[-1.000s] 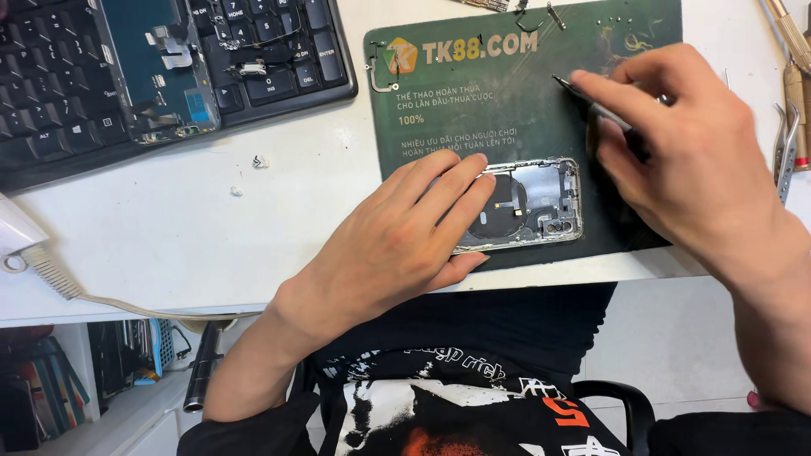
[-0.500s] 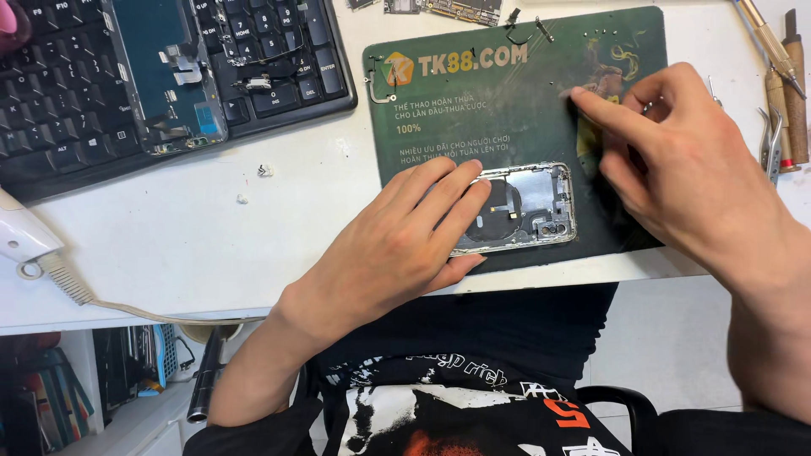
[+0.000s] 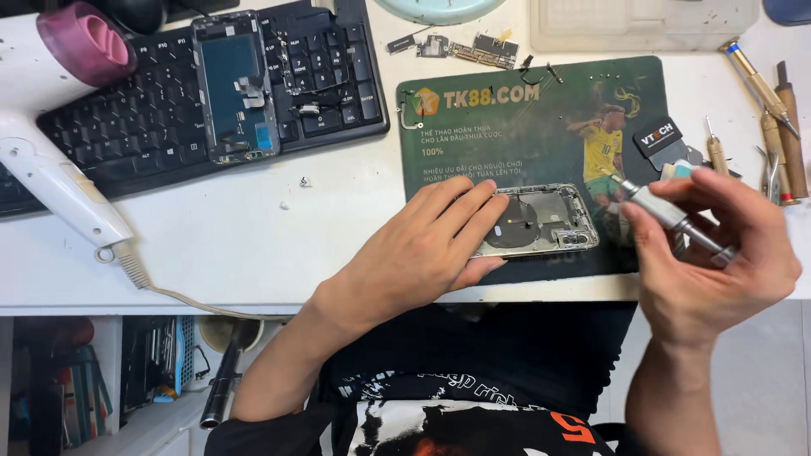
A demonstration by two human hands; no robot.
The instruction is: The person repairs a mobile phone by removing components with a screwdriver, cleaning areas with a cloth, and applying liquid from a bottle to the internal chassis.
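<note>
I am seeing 1 detached phone screen (image 3: 234, 84) lying on the black keyboard (image 3: 152, 127) at upper left: a tall rectangle, dark blue-grey glass in a pale frame, with small ribbon parts on it. I am also looking at a green work mat (image 3: 524, 118) spreading across the desk's middle, printed like a sign with an orange-and-white logo, white lettering and a figure in a yellow shirt. A small black label (image 3: 657, 135) with white print is sitting at the mat's right edge, tilted, just above my right hand (image 3: 710, 262).
</note>
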